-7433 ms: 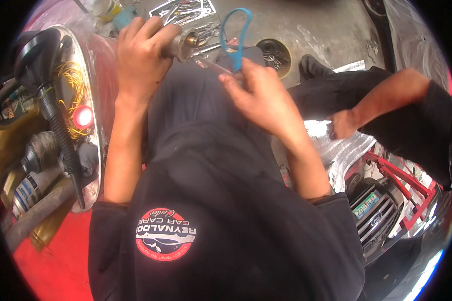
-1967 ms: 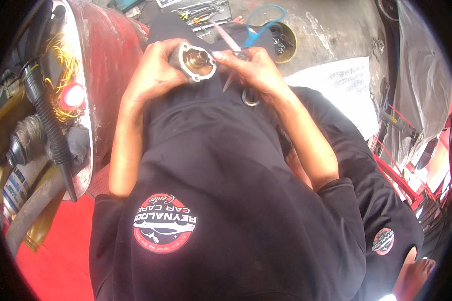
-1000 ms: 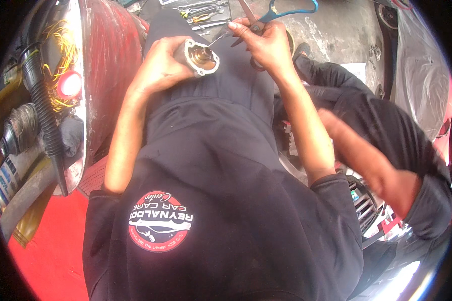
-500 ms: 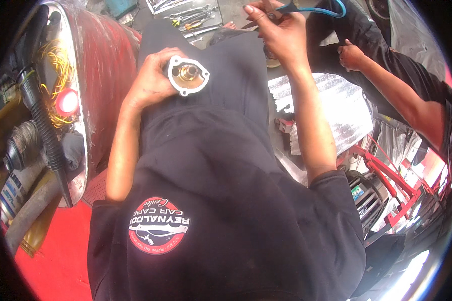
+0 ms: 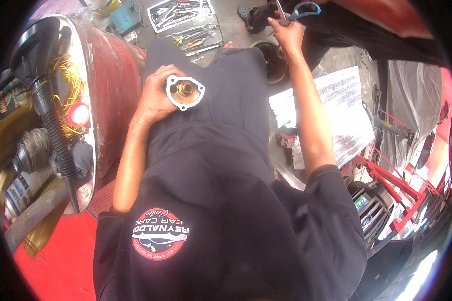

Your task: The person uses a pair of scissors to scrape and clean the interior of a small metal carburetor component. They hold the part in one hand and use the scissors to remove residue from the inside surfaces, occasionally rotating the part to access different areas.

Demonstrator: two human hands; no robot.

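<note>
My left hand (image 5: 155, 95) is closed round a metal housing (image 5: 192, 98) above my lap. Its pale flange has several bolt holes and faces up, with a brass-coloured fitting inside the brownish cavity. Far out at the upper right, my right hand (image 5: 290, 37) grips a pair of scissors near the blades. Their blue handle loops (image 5: 306, 10) point away to the right, towards a co-worker's dark-clothed leg. Part of the blades and the fingers' far side are hard to make out.
Trays of wrenches (image 5: 198, 37) lie on the floor ahead. At left stands a red drum (image 5: 110, 65) topped with a funnel, yellow wire (image 5: 70, 72) and bottles. A silvery sheet (image 5: 336, 108) and a red metal frame (image 5: 386, 175) are at right. A co-worker's arm (image 5: 402, 17) crosses the upper right.
My right hand and the scissors have shifted slightly right and away. The co-worker's arm has moved up towards the top right edge. The housing stays in my left hand.
</note>
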